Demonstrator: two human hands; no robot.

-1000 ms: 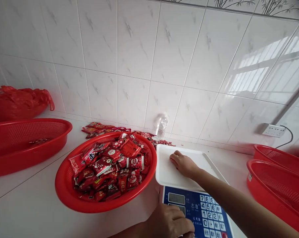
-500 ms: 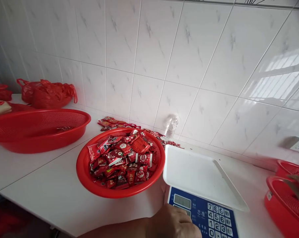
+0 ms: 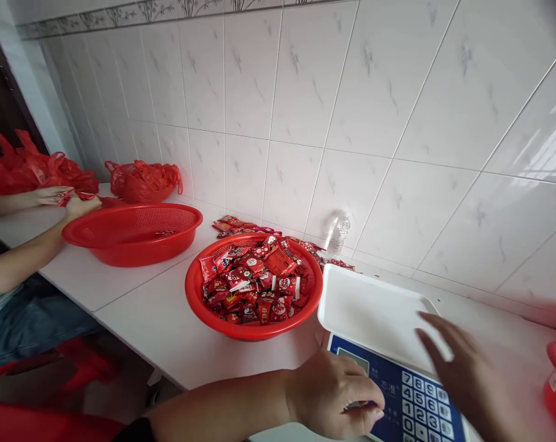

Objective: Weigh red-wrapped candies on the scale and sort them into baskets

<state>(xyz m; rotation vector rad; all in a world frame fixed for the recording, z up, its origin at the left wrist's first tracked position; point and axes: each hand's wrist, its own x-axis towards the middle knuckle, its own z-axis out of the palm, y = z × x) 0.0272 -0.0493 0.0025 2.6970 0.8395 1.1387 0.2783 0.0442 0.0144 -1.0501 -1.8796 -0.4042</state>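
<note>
Left hand [image 3: 335, 393] curls closed near a basket [image 3: 254, 333] of packets [image 3: 254, 283], right hand [image 3: 470, 366] spread loose.

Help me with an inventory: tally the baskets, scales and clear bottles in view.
Red baskets: 3, one cut off at the picture's right edge
Scale: 1
Clear bottle: 1
Total: 5
</note>
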